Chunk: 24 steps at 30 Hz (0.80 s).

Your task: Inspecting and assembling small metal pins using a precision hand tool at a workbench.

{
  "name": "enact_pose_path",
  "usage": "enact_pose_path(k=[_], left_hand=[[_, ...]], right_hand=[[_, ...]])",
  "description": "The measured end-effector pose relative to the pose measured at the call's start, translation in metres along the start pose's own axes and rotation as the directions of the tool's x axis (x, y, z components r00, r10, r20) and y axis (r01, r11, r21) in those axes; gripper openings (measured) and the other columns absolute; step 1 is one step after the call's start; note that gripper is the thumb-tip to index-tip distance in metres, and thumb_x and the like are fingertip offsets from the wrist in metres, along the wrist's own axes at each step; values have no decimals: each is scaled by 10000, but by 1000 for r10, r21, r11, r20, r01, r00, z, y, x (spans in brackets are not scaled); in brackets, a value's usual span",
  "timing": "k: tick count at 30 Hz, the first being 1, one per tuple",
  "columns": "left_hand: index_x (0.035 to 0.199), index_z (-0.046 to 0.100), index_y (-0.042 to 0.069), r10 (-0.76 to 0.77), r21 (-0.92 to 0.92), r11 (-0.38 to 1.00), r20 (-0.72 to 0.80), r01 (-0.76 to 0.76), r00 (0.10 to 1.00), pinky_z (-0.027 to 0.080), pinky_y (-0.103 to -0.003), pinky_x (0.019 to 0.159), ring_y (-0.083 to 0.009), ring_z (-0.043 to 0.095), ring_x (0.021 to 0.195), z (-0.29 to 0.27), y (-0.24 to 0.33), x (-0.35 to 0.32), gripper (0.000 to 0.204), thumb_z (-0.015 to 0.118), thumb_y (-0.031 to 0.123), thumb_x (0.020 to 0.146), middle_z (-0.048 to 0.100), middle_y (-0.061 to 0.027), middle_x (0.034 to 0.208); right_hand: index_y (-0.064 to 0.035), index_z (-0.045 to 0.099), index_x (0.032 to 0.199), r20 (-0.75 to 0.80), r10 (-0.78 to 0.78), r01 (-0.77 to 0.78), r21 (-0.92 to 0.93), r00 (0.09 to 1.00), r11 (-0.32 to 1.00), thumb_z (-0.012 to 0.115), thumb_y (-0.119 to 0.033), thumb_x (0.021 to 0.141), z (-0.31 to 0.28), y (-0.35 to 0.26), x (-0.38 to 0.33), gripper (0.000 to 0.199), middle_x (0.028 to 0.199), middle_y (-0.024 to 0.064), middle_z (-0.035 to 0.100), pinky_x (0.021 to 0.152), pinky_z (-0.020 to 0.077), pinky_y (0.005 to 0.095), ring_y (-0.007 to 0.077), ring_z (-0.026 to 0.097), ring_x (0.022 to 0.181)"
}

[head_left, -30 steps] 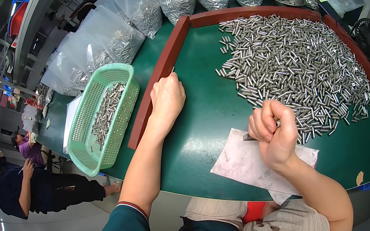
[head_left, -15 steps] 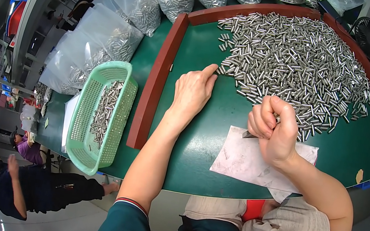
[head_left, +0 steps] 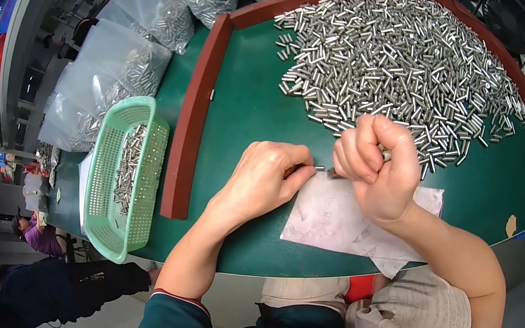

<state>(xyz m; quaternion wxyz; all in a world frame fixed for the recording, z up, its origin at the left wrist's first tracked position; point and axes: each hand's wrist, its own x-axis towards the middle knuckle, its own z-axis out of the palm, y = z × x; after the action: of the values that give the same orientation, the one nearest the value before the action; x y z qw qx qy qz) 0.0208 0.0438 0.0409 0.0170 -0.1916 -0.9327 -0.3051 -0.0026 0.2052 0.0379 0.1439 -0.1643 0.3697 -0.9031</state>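
One green basket (head_left: pixel 147 194) holds short metal pins (head_left: pixel 127 173).

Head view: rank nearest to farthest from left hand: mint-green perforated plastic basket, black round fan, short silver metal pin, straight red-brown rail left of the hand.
From the left hand:
1. Short silver metal pin: at the fingertips.
2. Straight red-brown rail: to the left.
3. Mint-green perforated plastic basket: left, beyond the rail.
4. Black round fan: far upper right.
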Motion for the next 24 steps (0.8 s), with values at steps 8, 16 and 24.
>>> enact_pose_path(k=[8,16,24], left_hand=[[665,563,-16,-9,10,1000,59,8,998,302,-285,399,-147,377,399,-6,18,-1,86,631,35,674,435,-78,472],[657,552,-20,-31,-5,999,124,31,992,288,-293,396,-151,343,392,-2,12,-5,99,633,36,668,405,-80,459],[654,545,-22,-35,-7,999,119,36,992,299,-299,402,-166,361,394,-3,14,-5,108,633,39,666,425,-90,469]], right_hand=[[-132,259,506,-31,50,-50,-10,998,999,303,-278,855,-4,5,1,381,403,-37,239,409,168,242,81,165,395],[-97,251,496,-37,72,-71,38,997,997,330,-195,834,-1,6,-4,361,434,-23,240,391,162,232,64,188,400],[-98,252,492,-30,84,-82,62,996,995,331,-190,832,0,5,-5,361,431,-23,239,389,161,232,64,190,396]])
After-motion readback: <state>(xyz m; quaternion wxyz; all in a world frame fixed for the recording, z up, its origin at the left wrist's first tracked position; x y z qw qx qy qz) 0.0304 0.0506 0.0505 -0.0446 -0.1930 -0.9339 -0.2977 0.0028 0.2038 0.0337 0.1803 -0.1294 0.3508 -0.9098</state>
